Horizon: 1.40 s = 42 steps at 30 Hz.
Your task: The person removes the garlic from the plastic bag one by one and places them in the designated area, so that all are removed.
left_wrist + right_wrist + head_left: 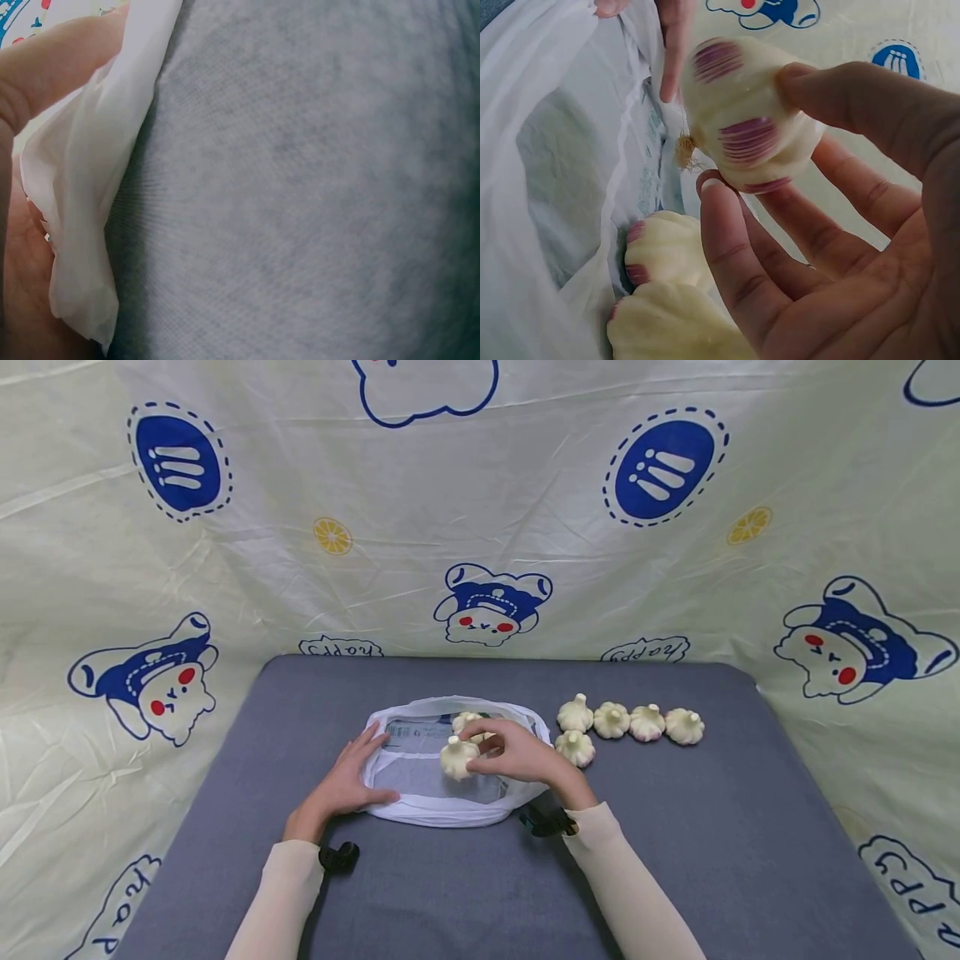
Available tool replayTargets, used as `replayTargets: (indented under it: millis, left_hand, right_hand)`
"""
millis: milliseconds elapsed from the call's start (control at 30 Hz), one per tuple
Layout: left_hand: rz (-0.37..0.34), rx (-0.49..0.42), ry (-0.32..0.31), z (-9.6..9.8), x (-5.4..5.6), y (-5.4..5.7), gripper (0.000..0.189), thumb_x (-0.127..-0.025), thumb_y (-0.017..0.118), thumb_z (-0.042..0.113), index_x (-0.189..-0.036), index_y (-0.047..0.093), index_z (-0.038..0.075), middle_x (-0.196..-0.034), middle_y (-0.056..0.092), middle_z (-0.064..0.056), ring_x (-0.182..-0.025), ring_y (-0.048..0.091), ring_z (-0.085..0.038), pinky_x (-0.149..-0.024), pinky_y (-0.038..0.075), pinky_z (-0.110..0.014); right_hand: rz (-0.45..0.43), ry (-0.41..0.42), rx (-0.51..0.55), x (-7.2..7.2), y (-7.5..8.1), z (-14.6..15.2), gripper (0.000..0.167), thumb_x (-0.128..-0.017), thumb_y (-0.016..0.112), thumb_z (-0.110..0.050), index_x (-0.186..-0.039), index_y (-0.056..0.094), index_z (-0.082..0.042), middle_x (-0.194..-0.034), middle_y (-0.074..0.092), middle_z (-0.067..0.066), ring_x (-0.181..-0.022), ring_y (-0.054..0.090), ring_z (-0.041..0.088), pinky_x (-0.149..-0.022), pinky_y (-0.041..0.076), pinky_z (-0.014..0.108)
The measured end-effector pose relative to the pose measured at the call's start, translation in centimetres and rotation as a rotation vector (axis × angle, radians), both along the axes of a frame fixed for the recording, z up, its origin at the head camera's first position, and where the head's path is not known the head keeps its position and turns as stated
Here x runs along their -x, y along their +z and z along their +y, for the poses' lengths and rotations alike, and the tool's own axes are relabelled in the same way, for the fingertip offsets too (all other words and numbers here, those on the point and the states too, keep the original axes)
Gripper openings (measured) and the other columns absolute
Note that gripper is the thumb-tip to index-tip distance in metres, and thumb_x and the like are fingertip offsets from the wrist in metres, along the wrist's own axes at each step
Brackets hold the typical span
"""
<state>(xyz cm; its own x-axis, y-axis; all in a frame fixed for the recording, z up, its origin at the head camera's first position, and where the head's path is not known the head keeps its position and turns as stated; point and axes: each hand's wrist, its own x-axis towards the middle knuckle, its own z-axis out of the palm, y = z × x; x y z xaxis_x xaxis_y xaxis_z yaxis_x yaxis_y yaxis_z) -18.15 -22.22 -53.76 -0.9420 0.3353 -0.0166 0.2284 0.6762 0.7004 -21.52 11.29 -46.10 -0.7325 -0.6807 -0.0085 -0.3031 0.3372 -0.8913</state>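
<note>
My spread left hand (348, 783) touched the bag (450, 815); the garlic (456, 762) my right hand (519, 753) pinched seemed best lowered gently.

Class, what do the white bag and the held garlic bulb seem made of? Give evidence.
White bag: likely thin plastic, faintly glossy; it creases and looks translucent.
Held garlic bulb: possibly plastic or foam, smooth, slightly shiny; purple streaks look painted, though real garlic isn't excluded.
</note>
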Motion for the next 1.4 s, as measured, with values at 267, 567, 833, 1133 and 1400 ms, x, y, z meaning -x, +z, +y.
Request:
replayTargets:
  millis: [267, 567, 833, 1133, 1400]
  left_hand:
    - [-0.001, 0.004, -0.002, 0.0, 0.0, -0.1, 0.103, -0.076, 0.088, 0.04, -0.159, 0.036, 0.005, -0.173, 0.014, -0.015, -0.158, 0.011, -0.044, -0.127, 0.004, -0.064]
    - [-0.009, 0.005, 0.006, 0.1, -0.1, 0.1, 0.103, -0.076, 0.088, 0.04, -0.159, 0.037, 0.006, -0.173, 0.013, -0.015, -0.158, 0.011, -0.044, -0.127, 0.004, -0.064]
    - [-0.014, 0.01, 0.009, 0.1, -0.2, 0.3, 0.103, -0.076, 0.088, 0.041, -0.159, 0.037, 0.006, -0.173, 0.013, -0.015, -0.158, 0.011, -0.045, -0.127, 0.005, -0.064]
    - [-0.015, 0.016, 0.013, 0.1, -0.2, 0.2, 0.102, -0.077, 0.087, 0.041, -0.159, 0.037, 0.006, -0.173, 0.013, -0.014, -0.158, 0.011, -0.045, -0.127, 0.005, -0.065]
    - [-0.018, 0.006, 0.01, 0.2, -0.3, 0.3, 0.102, -0.077, 0.087, 0.041, -0.159, 0.038, 0.006, -0.173, 0.013, -0.015, -0.158, 0.011, -0.045, -0.127, 0.004, -0.065]
  right_hand:
    - [0.013, -0.111, 0.052, -1.9, 0.0, 1.9, 0.042, -0.092, 0.078, -0.014, -0.131, 0.064, -0.008, -0.133, 0.063, 0.016, -0.115, 0.068, 0.031, -0.094, 0.059, 0.038]
    - [-0.001, -0.264, 0.116, -3.8, 0.6, 4.3, 0.046, -0.091, 0.079, -0.013, -0.133, 0.063, -0.007, -0.139, 0.061, 0.016, -0.116, 0.067, 0.033, -0.09, 0.059, 0.034]
    - [0.043, -0.359, 0.12, -4.4, 1.0, 7.0, 0.046, -0.091, 0.08, -0.015, -0.134, 0.063, -0.011, -0.135, 0.062, 0.018, -0.116, 0.066, 0.036, -0.082, 0.06, 0.029]
    - [0.06, -0.453, 0.123, -4.3, 1.7, 9.6, 0.049, -0.09, 0.081, -0.015, -0.135, 0.062, -0.009, -0.138, 0.059, 0.015, -0.113, 0.067, 0.026, -0.084, 0.06, 0.025]
    - [0.061, -0.522, 0.1, -4.6, 1.8, 11.9, 0.049, -0.09, 0.081, -0.016, -0.133, 0.062, -0.007, -0.141, 0.057, 0.012, -0.109, 0.066, 0.003, -0.087, 0.059, 0.02]
